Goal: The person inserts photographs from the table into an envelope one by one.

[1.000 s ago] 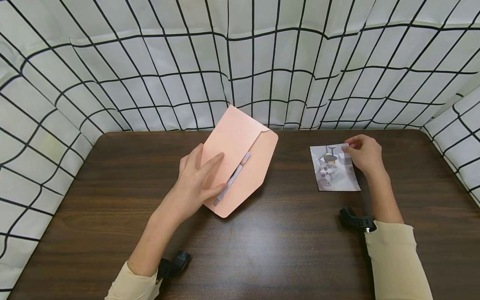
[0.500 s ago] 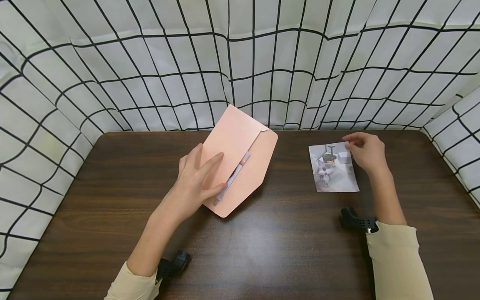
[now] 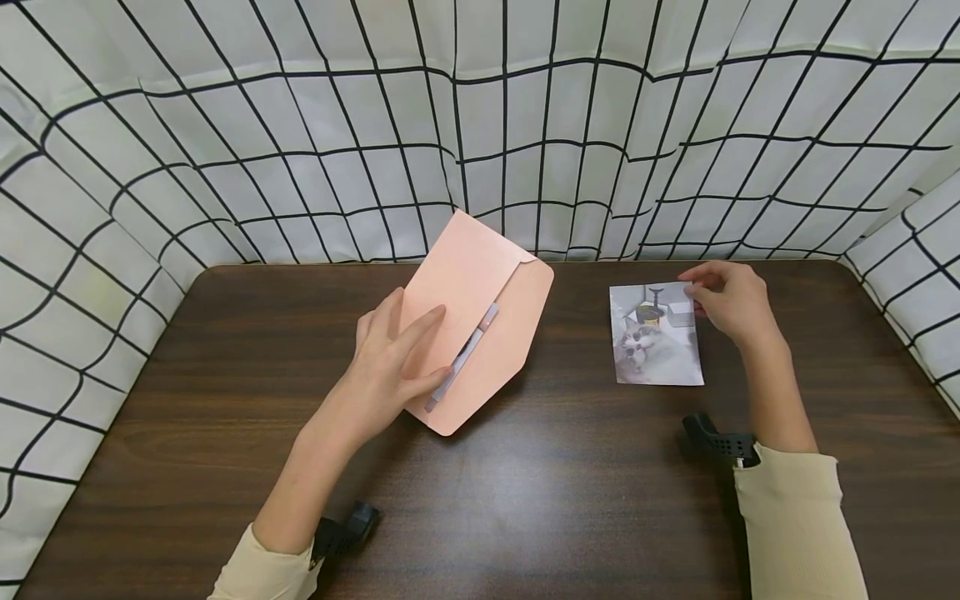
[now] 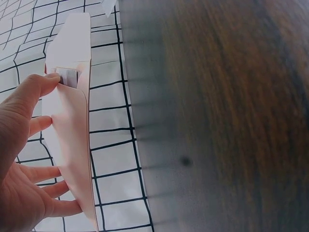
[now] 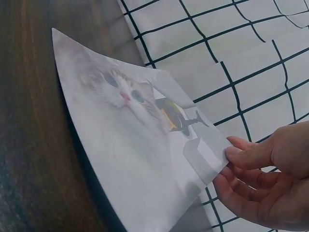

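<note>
My left hand (image 3: pixel 378 367) holds a pink paper envelope (image 3: pixel 512 329) up at a tilt, its top corner overlapping the curtain. In the left wrist view the thumb lies at the envelope's opening, and the other fingertips touch its upper side. A pale strip (image 3: pixel 480 332) with a pinkish band, perhaps the edge of a card or photo, shows inside the opening. At the right, my right hand (image 3: pixel 731 304) pinches the upper right corner of a square photo print (image 5: pixel 130 145) between thumb and fingers. The print pictures a fluffy cat and is slightly bent in the right wrist view.
A dark brown wooden table (image 3: pixel 525 500) spreads under both hands. White curtain (image 3: pixel 480 108) with a black grid stands behind it and along its sides. Black wrist devices (image 3: pixel 348 529) sit by both sleeves.
The photo print has shifted slightly left and turned more upright, with my right hand moving a little along with it. My left hand and the envelope have stayed nearly still.
</note>
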`<state>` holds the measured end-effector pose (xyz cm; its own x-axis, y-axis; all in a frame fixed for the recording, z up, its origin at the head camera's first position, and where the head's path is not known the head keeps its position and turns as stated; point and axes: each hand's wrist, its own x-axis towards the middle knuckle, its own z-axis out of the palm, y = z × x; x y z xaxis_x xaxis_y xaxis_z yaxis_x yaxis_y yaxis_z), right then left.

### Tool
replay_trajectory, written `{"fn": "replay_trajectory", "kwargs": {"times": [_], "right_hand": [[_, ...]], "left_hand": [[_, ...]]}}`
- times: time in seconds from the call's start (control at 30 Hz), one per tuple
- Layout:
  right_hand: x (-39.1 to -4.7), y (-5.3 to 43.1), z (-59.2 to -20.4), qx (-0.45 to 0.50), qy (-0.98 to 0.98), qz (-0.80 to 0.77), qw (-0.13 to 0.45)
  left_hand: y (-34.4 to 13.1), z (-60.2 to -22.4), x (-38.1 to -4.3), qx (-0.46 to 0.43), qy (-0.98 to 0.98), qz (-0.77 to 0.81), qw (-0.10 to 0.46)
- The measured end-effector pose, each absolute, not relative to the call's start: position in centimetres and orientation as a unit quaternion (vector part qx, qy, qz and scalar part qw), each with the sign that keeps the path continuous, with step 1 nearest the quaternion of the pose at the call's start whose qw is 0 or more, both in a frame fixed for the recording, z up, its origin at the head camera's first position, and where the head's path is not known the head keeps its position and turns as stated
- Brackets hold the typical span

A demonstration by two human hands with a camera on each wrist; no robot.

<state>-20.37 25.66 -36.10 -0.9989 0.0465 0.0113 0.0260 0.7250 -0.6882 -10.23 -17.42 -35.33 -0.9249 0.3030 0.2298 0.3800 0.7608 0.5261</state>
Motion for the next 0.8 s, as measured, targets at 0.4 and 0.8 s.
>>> {"fn": "replay_trajectory", "kwargs": {"times": [0.4, 0.8], "right_hand": [[-19.9, 25.2, -34.7, 0.002, -0.925, 0.38, -0.01], [-19.6, 24.7, -33.9, 0.006, -0.923, 0.383, -0.013]], "left_hand": [[-17.3, -35.4, -10.3, -0.183, -0.937, -0.291, 0.061], [-17.4, -35.5, -10.3, -0.183, -0.936, -0.293, 0.065]]}}
